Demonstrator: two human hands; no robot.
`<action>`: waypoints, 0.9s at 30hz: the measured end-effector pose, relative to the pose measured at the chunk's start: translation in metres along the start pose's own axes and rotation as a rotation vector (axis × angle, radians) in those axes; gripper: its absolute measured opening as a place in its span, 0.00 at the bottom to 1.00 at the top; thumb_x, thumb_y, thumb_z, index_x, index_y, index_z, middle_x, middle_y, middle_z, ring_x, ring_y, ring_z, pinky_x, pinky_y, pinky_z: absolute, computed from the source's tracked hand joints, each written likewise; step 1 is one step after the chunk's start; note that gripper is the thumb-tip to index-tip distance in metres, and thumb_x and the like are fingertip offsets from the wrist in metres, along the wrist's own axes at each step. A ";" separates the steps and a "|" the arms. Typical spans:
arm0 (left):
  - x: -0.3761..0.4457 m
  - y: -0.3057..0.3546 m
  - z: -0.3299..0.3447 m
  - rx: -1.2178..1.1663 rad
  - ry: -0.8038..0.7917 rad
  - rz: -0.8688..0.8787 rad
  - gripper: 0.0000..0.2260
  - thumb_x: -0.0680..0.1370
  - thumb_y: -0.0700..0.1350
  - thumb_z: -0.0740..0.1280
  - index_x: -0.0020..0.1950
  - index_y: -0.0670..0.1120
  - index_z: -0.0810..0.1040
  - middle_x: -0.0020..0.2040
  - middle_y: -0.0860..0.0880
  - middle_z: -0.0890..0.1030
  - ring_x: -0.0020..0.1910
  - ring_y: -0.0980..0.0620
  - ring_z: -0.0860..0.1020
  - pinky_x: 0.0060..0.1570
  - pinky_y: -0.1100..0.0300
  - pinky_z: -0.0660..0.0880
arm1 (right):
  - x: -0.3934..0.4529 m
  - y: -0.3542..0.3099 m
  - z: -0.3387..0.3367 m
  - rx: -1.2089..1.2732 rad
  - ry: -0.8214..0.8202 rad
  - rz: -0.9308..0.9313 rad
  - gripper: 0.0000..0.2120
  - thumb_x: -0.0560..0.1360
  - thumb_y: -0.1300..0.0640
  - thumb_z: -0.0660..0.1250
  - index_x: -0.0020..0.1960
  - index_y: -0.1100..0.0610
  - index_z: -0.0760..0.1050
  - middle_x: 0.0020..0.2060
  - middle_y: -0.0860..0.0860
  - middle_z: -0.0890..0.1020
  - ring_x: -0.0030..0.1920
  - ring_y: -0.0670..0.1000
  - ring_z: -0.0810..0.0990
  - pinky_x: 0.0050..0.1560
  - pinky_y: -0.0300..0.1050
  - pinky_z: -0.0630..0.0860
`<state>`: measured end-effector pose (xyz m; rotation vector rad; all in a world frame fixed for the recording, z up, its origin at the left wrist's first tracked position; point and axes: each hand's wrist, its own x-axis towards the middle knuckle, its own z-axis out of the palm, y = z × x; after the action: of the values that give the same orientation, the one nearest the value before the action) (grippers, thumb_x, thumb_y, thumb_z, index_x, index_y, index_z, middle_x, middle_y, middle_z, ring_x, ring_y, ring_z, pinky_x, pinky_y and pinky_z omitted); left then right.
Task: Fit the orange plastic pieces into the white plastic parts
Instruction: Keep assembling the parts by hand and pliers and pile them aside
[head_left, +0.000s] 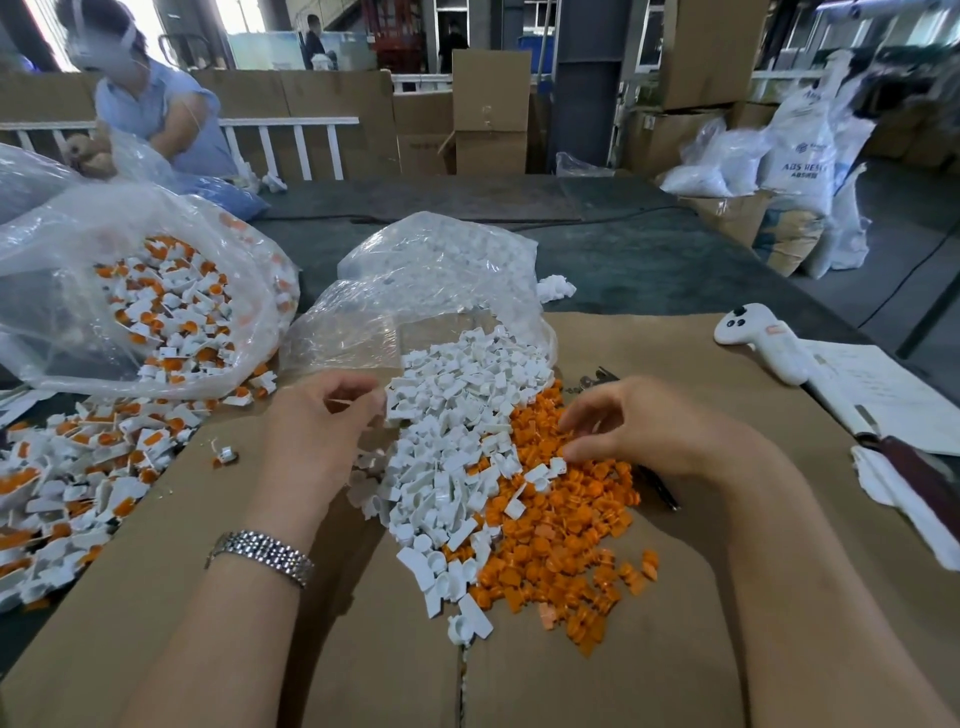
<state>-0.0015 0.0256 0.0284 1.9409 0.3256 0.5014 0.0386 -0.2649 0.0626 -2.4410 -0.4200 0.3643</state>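
Big brown cardboard sheet (649, 649) covers the table, bottom of frame. Mid frame: right hand (639, 431), fingers loosely spread, picks at orange pieces (566, 530). Left hand (317, 431) pinches sth thin & white, can't tell what. White parts (457, 441) spill from a clear bag (431, 280). Done ones (78, 493) fill lower left & upper-left bag (156, 306). Lots left w/ both piles big.
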 end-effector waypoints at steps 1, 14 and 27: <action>-0.001 0.001 0.000 -0.098 -0.028 -0.052 0.04 0.78 0.43 0.75 0.49 0.52 0.86 0.39 0.53 0.87 0.39 0.56 0.86 0.43 0.60 0.80 | 0.000 0.000 0.002 -0.025 -0.017 -0.007 0.08 0.72 0.50 0.78 0.50 0.44 0.83 0.46 0.41 0.83 0.49 0.41 0.80 0.50 0.40 0.76; -0.011 0.014 0.009 -0.845 -0.489 -0.355 0.10 0.71 0.34 0.73 0.51 0.41 0.88 0.46 0.39 0.87 0.45 0.48 0.87 0.39 0.63 0.83 | 0.001 -0.012 0.010 0.081 0.336 -0.108 0.08 0.78 0.60 0.70 0.55 0.50 0.82 0.43 0.45 0.85 0.43 0.43 0.84 0.45 0.35 0.81; -0.024 0.027 0.014 -0.873 -0.641 -0.312 0.11 0.73 0.35 0.71 0.54 0.40 0.87 0.50 0.40 0.87 0.47 0.47 0.87 0.43 0.62 0.83 | -0.004 -0.040 0.024 0.626 0.371 -0.280 0.04 0.76 0.57 0.74 0.49 0.49 0.85 0.45 0.48 0.87 0.45 0.46 0.85 0.48 0.38 0.81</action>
<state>-0.0156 -0.0068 0.0433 1.0764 -0.0245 -0.1913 0.0181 -0.2235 0.0702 -1.7558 -0.4022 -0.0778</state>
